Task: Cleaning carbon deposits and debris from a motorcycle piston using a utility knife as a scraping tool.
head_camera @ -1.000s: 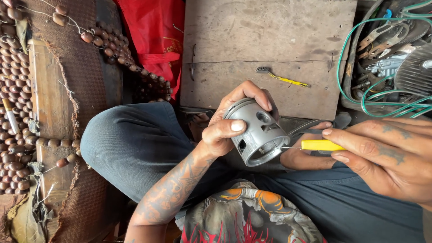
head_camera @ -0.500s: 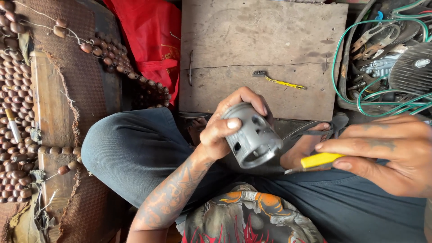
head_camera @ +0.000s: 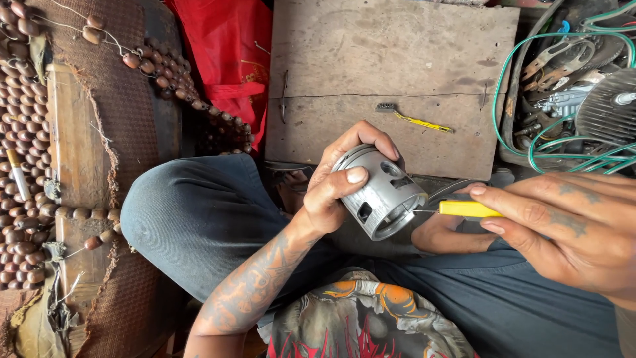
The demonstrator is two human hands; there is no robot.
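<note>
The left hand (head_camera: 331,192) grips a grey metal piston (head_camera: 381,192) above the lap, open end tilted rightward — the right hand (head_camera: 563,225) pinches a yellow-handled tool (head_camera: 467,209), its thin tip at the piston's rim.

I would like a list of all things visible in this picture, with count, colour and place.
piston: one, silver-grey, centre, held in left hand
screwdriver: one, yellow handle, right of piston, tip at its open end
wooden board: one, brown, top centre
small tool: one, yellow and dark, on the board
red cloth: one, top, left of board
beads: many, brown, far left
green wire: looped, top right, by metal parts
left hand: grips piston
right hand: holds screwdriver
</note>
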